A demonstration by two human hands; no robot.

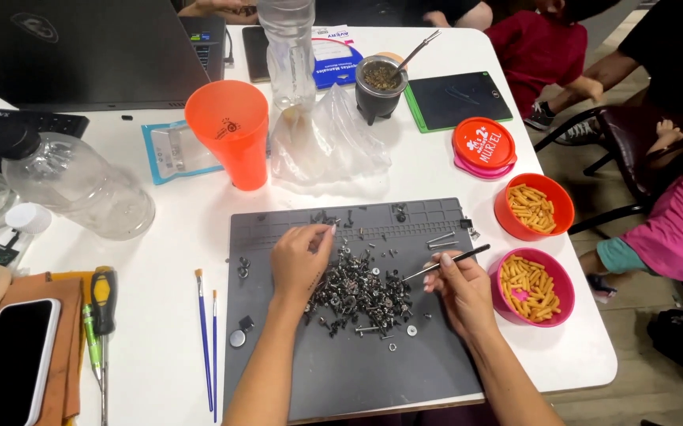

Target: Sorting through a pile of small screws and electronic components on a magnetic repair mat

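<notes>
A person leans over a white surface, both hands working on a grey silicone work mat. In the middle of the mat lies a heap of small dark screws, with washers and nuts strewn loosely around it. The left hand rests at the heap's upper left edge, fingers curled and pinched near a few stray screws; whether it holds one, I cannot tell. The right hand grips slim tweezers, tips aimed at the heap. Sorting goes best taking 1 screw at a time from the edge, tweezers low and steady. Just right of the mat sit 2 bowls of orange snack sticks.
</notes>
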